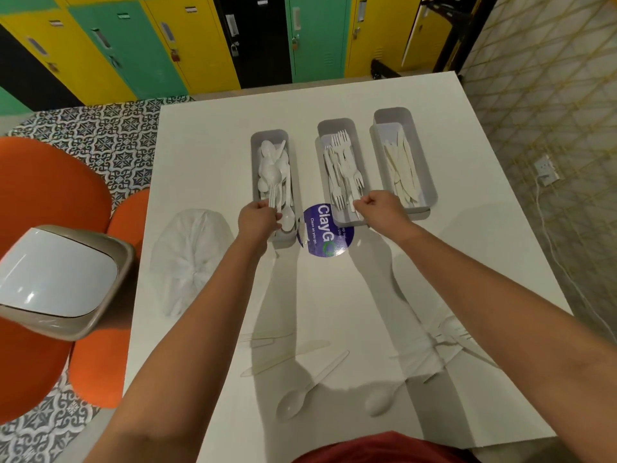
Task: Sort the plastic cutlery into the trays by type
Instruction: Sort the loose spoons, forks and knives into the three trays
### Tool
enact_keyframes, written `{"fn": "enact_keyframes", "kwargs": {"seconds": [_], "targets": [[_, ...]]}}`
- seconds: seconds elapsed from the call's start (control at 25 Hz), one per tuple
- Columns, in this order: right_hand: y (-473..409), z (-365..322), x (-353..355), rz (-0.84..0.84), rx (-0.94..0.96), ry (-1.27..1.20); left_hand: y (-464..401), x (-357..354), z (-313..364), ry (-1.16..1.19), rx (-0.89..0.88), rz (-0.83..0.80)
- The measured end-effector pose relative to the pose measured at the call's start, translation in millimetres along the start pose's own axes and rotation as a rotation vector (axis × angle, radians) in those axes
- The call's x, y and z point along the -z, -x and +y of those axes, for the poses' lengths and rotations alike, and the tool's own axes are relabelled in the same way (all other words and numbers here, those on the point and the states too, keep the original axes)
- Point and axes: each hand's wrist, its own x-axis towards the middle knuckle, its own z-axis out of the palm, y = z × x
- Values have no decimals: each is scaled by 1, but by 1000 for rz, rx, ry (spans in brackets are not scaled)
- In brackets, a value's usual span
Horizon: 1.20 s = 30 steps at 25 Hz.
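Mid-drop: the left hand (257, 218) pinches spoons (276, 195) over the spoon tray (255, 168); the right hand (379, 208), fingers curled, holds forks (356, 208) over the fork tray (364, 182). Next, both release.

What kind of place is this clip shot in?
Probably a staff break room or canteen corner: a row of padlocked coloured lockers, a white table with a "Clean as you go" sticker, and a swing-lid bin beside it.
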Motion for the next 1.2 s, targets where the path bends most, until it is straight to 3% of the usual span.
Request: {"fn": "enact_keyframes", "kwargs": {"seconds": [0.24, 0.4, 0.52, 0.68, 0.84, 1.2], "targets": [[-31, -19, 6, 15, 42, -62, -30, -5, 31, -105, -123, 72], [-26, -6, -1, 32, 33, 46, -20, -5, 13, -184, -177, 73], [-1, 2, -9, 62, 127, 42, -5, -1, -12, -149, -220, 56], [42, 19, -24, -78, 281, -34, 25, 11, -50, -130, -201, -24], [78, 30, -41, -186, 273, 2, 56, 29, -74, -194, -177, -187], [151, 56, -75, -482, 389, 422, 95, 63, -129, -705, -362, -255]]}}
